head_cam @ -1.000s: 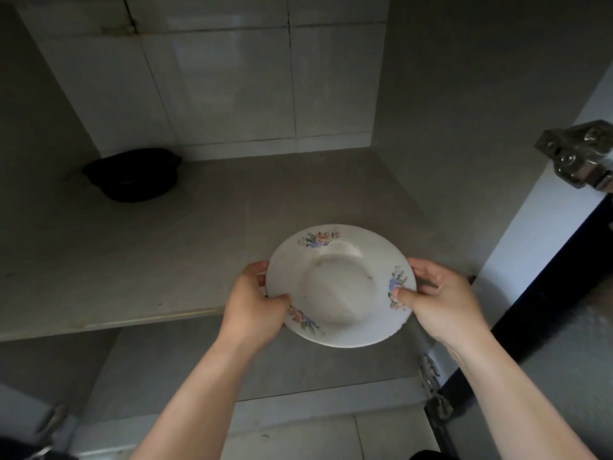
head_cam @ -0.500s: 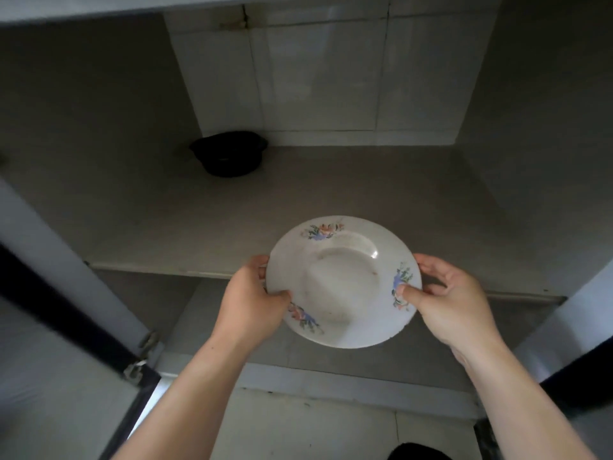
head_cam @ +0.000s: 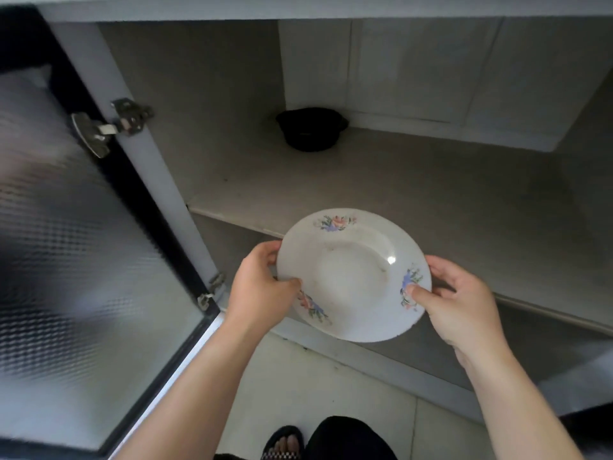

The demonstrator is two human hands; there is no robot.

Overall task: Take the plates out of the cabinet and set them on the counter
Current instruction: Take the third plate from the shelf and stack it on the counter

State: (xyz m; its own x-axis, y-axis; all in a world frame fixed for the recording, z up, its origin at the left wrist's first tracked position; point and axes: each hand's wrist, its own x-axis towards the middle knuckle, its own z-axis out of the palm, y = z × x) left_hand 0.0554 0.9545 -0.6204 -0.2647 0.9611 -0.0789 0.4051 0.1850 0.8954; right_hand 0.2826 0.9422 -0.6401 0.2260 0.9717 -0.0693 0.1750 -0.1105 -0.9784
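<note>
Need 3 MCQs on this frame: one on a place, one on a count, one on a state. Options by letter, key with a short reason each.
1. Where is the black pot?
A. on the floor tiles
B. at the back of the upper shelf
C. on the plate

2. How many flower motifs show on the plate rim?
A. one
B. three
C. five

3. How is the plate held?
A. by the left hand and right hand, at opposite rim edges
B. by one hand only
C. resting on the shelf, untouched

Key: 1 B, the pot sits deep on the shelf near the back wall. 2 B, motifs at top, lower left and right. 3 A, thumbs of both hands lie over the rim.
</note>
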